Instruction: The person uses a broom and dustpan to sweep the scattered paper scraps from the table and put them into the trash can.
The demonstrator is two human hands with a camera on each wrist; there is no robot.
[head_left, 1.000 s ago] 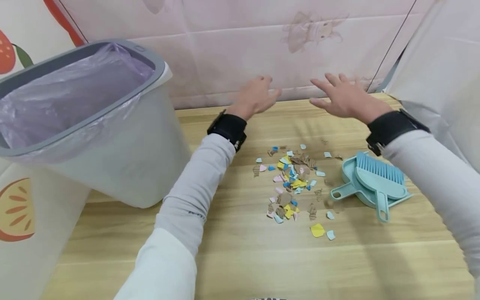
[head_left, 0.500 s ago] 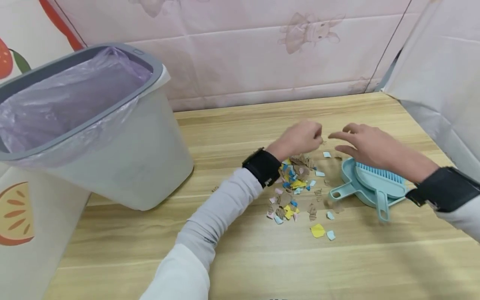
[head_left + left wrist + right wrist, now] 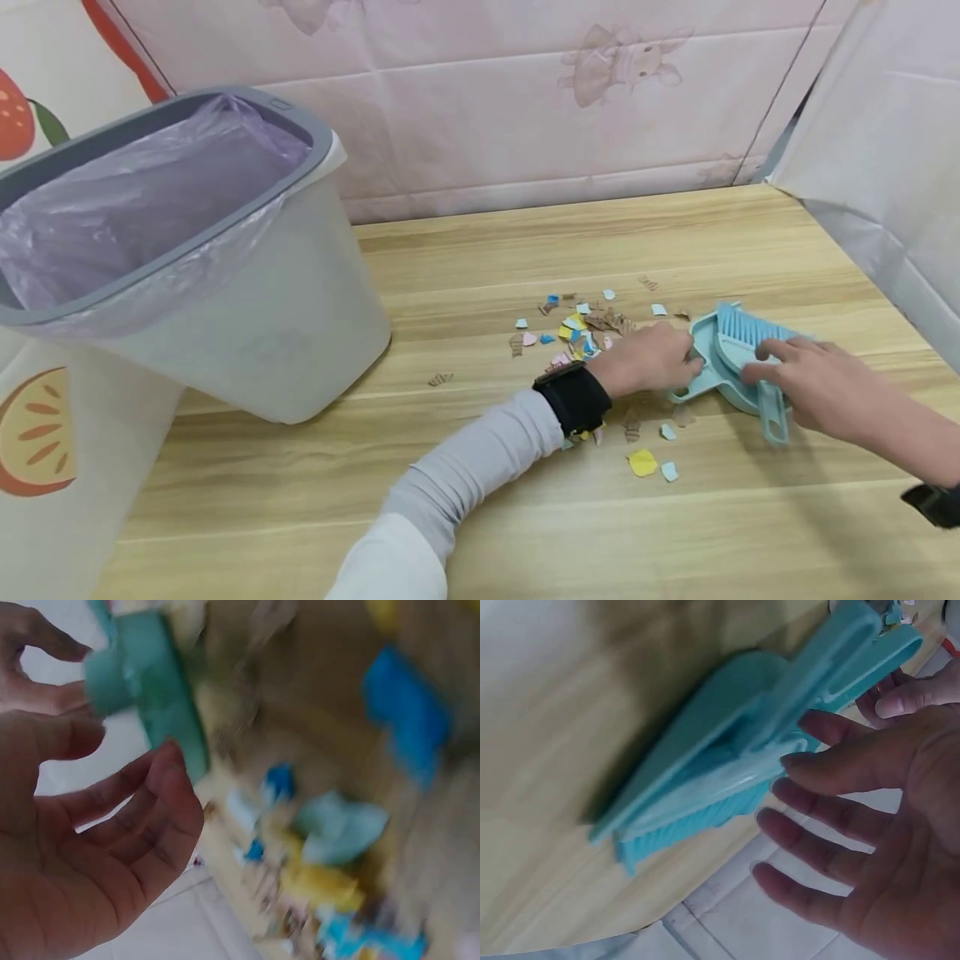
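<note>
Both hands are at the teal dustpan: left hand fingers loosely apart at its handle, right hand fingers spread over the brush.

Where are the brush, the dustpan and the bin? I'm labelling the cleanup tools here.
brush point(image 3: 738, 337), head view, on its blue bristles.
dustpan point(image 3: 701, 333), head view, on the pan's left wall beside the brush.
bin point(image 3: 300, 325), head view, on its pale outer wall below the grey rim.

Grey-rimmed bin with purple liner at the wooden table's left.
</note>
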